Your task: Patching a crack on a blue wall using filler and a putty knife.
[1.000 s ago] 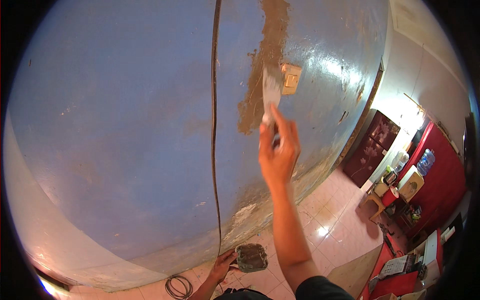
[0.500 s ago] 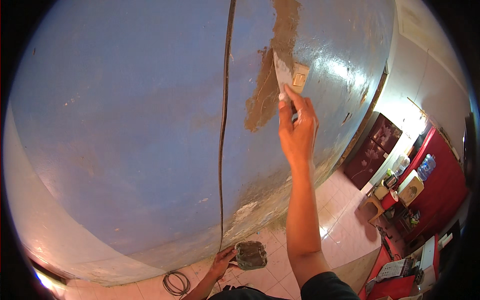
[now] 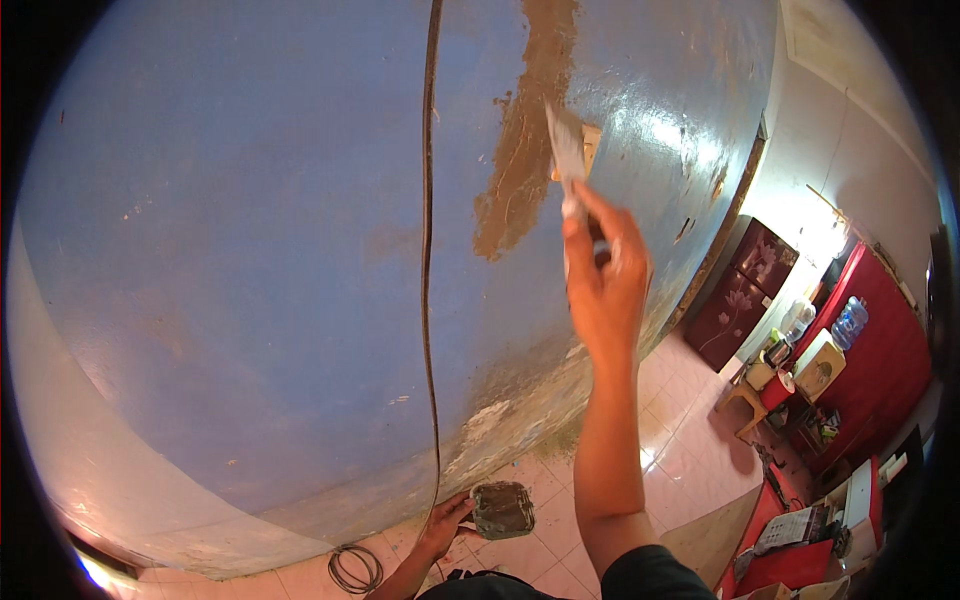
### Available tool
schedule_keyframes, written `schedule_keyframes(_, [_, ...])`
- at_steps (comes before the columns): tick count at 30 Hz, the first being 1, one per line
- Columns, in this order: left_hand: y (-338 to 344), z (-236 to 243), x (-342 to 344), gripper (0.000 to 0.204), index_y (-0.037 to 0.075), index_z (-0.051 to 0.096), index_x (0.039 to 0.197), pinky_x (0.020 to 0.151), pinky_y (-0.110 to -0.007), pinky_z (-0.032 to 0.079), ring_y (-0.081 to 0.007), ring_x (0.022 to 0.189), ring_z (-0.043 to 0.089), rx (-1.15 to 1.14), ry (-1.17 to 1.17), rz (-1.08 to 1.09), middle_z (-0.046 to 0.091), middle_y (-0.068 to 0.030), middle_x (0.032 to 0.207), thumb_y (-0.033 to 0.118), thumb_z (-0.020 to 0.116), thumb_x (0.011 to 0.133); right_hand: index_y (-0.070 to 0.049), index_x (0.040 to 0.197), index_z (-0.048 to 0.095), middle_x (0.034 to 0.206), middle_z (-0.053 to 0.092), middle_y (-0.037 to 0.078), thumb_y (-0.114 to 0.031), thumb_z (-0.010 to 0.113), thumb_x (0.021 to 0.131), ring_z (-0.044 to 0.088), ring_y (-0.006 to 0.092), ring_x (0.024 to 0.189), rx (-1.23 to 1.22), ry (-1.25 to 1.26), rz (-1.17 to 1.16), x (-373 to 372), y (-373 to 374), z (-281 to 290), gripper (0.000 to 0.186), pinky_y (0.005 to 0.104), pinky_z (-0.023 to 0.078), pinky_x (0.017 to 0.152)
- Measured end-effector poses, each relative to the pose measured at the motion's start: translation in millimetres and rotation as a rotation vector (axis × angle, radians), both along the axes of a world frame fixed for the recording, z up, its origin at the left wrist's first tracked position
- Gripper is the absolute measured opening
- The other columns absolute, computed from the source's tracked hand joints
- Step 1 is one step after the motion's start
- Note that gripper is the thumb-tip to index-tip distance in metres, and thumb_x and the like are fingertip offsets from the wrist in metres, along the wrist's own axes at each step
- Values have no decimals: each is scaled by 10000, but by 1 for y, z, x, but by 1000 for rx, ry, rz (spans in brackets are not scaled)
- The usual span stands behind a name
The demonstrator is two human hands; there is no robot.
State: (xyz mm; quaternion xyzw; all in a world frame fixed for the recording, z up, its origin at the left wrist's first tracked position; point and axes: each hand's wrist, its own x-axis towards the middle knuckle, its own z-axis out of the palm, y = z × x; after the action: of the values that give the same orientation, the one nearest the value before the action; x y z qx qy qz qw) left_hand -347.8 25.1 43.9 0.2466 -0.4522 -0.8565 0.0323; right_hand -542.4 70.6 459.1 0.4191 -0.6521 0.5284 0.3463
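Your right hand (image 3: 612, 290) grips a scraper (image 3: 567, 148) | your left hand (image 3: 446, 526) holds a tub (image 3: 480, 524) of dark paste (image 3: 506, 508), lower down | the scraper partly hides the light switch (image 3: 592, 142), next to the brown patch (image 3: 524, 165) on the blue wall (image 3: 270, 250) | a black cord (image 3: 427, 250) hangs further left

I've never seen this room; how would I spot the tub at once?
Start at the big blue wall and look down to the pink tiled floor. In front of it, the left hand holds the tub. Unlike the round coiled cable to its left, it is squarish, open-topped and holds dark paste.
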Motion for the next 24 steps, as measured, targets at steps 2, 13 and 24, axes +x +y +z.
schedule_keyframes(2, [5, 9, -4, 672, -62, 405, 1522, 771, -380, 617, -293, 1208, 650, 11, 9, -22, 597, -197, 1407, 303, 664, 1022, -58, 1312, 679, 955, 638, 103, -175, 631, 998, 627, 236, 844, -27, 99, -43, -9, -4, 31, 338, 386, 505, 769])
schedule_keyframes(13, [4, 13, 5, 665, -54, 395, 1533, 776, -400, 632, -314, 1288, 604, 44, 18, -18, 547, -208, 1469, 282, 662, 1025, -81, 1344, 662, 1033, 619, 127, -99, 616, 988, 654, 278, 919, 47, 84, -81, -18, -32, 7, 359, 409, 549, 796])
schedule_keyframes(24, [12, -6, -1, 697, -47, 435, 1513, 787, -414, 652, -312, 1218, 637, 1, 4, -54, 566, -227, 1409, 359, 680, 1002, -124, 1385, 627, 920, 591, 89, -27, 661, 940, 611, 250, 810, 136, 4, -27, 3, -19, -93, 457, 406, 524, 681])
